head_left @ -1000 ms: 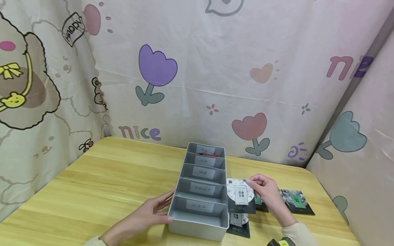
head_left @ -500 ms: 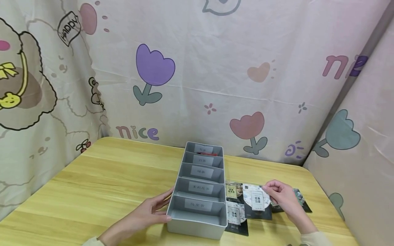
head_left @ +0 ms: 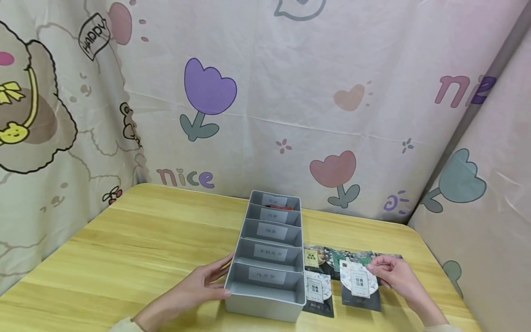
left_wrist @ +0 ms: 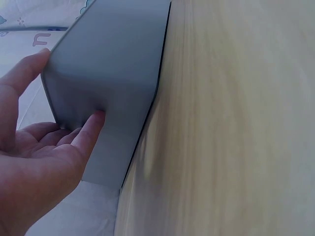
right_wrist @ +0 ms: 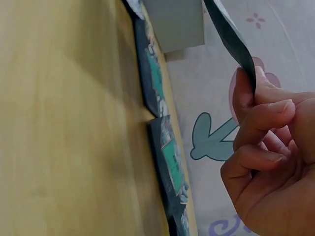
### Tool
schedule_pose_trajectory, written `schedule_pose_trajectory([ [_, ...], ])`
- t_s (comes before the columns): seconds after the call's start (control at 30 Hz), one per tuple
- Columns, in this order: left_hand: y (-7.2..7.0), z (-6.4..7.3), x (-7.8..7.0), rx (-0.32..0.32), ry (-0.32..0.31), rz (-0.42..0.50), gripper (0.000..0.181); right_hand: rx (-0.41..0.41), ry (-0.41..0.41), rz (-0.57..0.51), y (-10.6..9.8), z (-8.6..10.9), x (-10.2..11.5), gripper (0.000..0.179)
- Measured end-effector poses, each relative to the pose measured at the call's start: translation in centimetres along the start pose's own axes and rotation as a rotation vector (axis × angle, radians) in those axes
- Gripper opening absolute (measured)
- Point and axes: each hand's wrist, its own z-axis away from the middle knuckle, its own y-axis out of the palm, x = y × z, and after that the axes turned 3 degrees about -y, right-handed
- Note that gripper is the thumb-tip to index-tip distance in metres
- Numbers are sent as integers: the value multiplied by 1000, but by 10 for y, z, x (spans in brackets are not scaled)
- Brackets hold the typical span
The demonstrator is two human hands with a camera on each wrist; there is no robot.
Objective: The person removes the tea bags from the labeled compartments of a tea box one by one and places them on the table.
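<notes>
My right hand (head_left: 394, 276) pinches the upper right corner of a white-and-black tea packet (head_left: 360, 285) between thumb and finger. In the right wrist view this packet (right_wrist: 231, 39) is seen nearly edge-on, above the table. My left hand (head_left: 204, 282) touches the near left corner of a long grey divided box (head_left: 265, 308). In the left wrist view its fingertips rest against the box wall (left_wrist: 118, 44), with the fingers fairly straight. Paper labels mark the compartments, and a red packet (head_left: 282, 207) shows in the farthest one.
Right of the box, another white-and-black packet (head_left: 317, 291) lies on the table (head_left: 174, 226). Behind it lie a yellow-labelled packet (head_left: 314, 259) and green-labelled packets (right_wrist: 172, 164), partly overlapped. A printed curtain (head_left: 265, 92) hangs along the table's back and sides.
My right hand has carried the white-and-black packet right and nearer to me, away from the box, uncovering the packets behind. My left hand has stayed at the box corner.
</notes>
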Motion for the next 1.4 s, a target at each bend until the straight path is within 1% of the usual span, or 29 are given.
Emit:
schedule_pose_trajectory([
  [0.13,0,1,-1,1,12,-8,78,43,-7,17,3,0,-4,16],
  [0.3,0,1,-1,-3,5,-8,78,112,-41,27,6,0,-6,19],
  [0.5,0,1,-1,3,13,-6,78,160,-83,23,9,0,-8,23],
  [0.6,0,1,0,6,18,-1,78,163,-84,37,11,-1,-9,24],
  [0.83,-1,-1,0,-7,-20,1,80,162,-67,66,14,0,-10,26],
  [1.0,-1,-1,0,-2,-14,1,80,172,-106,86,14,-1,-11,24],
  [1.07,-1,0,0,2,2,-1,79,173,-122,97,15,-2,-11,23],
  [1.23,0,1,0,5,10,-9,78,170,-147,112,15,-2,-12,21],
  [1.4,-1,-1,1,2,-1,-1,80,175,-178,116,14,-1,-12,18],
])
